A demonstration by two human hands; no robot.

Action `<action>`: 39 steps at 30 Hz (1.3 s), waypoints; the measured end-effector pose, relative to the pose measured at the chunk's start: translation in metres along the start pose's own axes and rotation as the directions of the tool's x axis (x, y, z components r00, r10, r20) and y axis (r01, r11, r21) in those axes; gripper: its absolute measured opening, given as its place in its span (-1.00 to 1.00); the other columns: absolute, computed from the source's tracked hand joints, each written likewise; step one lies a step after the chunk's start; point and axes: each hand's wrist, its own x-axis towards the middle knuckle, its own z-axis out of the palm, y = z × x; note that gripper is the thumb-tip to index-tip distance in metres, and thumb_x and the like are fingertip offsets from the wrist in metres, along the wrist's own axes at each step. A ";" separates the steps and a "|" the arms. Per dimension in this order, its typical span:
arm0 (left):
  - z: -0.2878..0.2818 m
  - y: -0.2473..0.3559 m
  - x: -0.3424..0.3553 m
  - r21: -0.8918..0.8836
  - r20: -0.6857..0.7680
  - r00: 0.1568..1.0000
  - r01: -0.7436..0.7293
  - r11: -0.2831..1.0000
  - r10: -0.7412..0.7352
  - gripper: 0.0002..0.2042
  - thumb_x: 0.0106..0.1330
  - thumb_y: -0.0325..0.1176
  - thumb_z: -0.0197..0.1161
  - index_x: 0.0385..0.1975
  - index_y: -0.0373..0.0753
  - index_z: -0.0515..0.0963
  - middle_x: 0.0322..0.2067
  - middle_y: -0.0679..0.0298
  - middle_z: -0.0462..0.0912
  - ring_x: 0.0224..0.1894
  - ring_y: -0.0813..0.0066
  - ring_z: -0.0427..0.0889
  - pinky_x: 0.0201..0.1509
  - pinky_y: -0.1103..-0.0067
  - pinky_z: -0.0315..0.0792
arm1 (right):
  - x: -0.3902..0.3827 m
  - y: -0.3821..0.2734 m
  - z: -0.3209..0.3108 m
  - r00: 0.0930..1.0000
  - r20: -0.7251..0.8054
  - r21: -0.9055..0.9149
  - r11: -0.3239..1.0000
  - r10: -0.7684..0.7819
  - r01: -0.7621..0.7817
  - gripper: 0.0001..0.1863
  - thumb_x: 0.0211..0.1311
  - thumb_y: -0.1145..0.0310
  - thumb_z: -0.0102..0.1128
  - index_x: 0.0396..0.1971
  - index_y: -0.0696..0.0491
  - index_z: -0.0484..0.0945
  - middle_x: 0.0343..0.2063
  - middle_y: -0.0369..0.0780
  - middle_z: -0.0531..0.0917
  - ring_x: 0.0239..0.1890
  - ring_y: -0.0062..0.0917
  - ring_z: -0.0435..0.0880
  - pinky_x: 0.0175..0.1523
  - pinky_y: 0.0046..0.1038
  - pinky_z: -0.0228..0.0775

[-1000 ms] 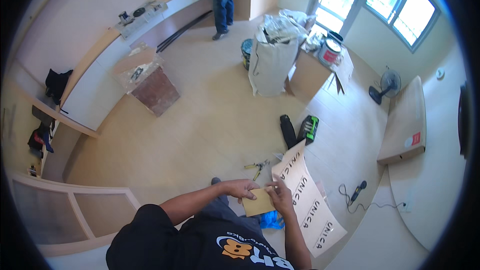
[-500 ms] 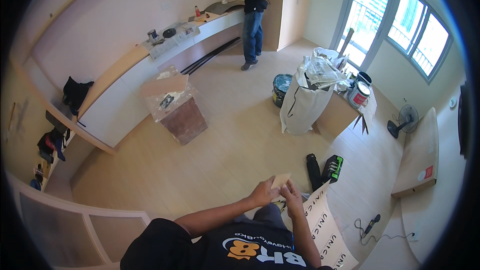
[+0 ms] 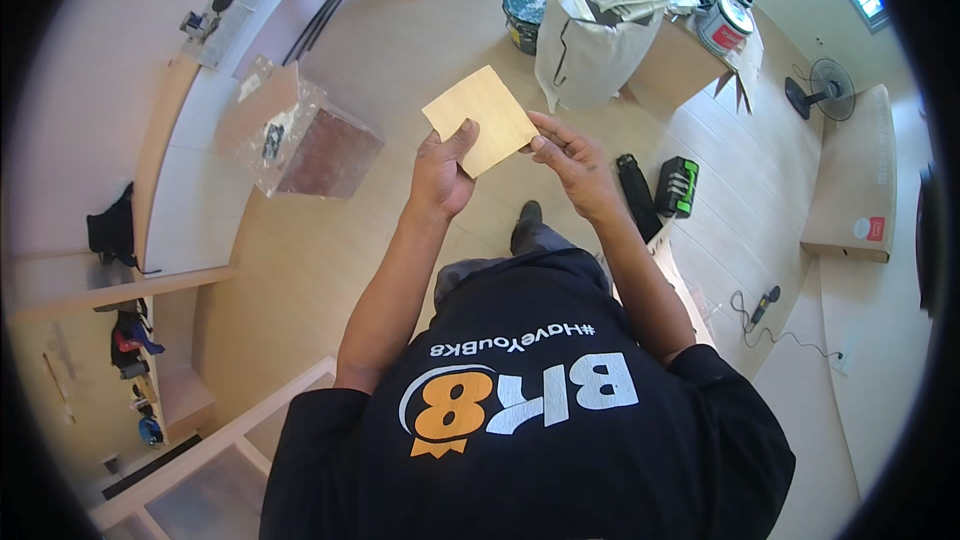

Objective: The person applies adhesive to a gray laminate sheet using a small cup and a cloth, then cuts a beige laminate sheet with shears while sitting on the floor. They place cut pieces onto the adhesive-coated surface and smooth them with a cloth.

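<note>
A thin, stiff-looking tan square sheet (image 3: pixel 492 120) is held up in front of me between both hands. My left hand (image 3: pixel 440 175) grips its lower left corner, with the thumb lying on the face and the other fingers behind. At the right corner, my right hand (image 3: pixel 580 168) pinches the edge between thumb and fingers. I cannot make out what the sheet is made of. Below my right forearm, a larger pale sheet (image 3: pixel 680 265) shows in part.
A green-and-black box (image 3: pixel 677 187) and a long black case (image 3: pixel 636 195) lie on the floor to the right. Ahead stand a stuffed white sack (image 3: pixel 595 60), a dark bucket (image 3: pixel 524 18) and a plastic-covered box (image 3: pixel 325 145). A corded tool (image 3: pixel 765 305) lies far right.
My hands have risen and moved farther forward with the tan sheet, and its face now shows more fully. The view has tilted downward, so the other person shows only from the legs down.
</note>
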 end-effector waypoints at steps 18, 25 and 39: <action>0.000 0.033 0.198 0.100 -0.127 0.991 0.054 0.994 -0.041 -0.64 0.38 -0.55 0.25 0.15 -0.38 0.44 0.03 0.10 0.65 0.05 0.23 0.69 0.16 0.31 0.62 | 0.185 -0.004 -0.049 0.994 -0.044 -0.587 0.808 -0.098 0.054 -0.46 0.34 0.42 0.29 0.32 0.06 0.50 -0.16 -0.13 0.74 -0.26 -0.59 0.63 -0.09 -0.44 0.53; -0.027 0.075 0.294 0.256 0.023 0.994 0.101 0.961 -0.111 -0.67 0.34 -0.54 0.33 0.09 -0.43 0.52 -0.05 0.13 0.71 -0.06 0.36 0.73 0.06 0.42 0.64 | 0.294 0.020 -0.034 0.968 -0.240 -0.109 0.993 -0.071 0.046 -0.49 0.41 0.37 0.27 0.31 0.16 0.45 -0.20 -0.22 0.73 -0.28 -0.65 0.63 -0.13 -0.53 0.48; -0.034 0.149 0.432 0.342 0.400 0.698 0.487 0.804 -0.594 -0.52 0.31 -0.42 0.41 0.18 -0.44 0.45 0.00 0.09 0.68 -0.01 0.34 0.73 0.08 0.46 0.62 | 0.390 0.018 -0.056 0.993 -0.115 0.418 0.906 -0.021 0.068 -0.75 0.32 0.36 0.38 -0.09 0.16 0.64 -0.26 -0.27 0.73 -0.27 -0.64 0.65 -0.06 -0.51 0.49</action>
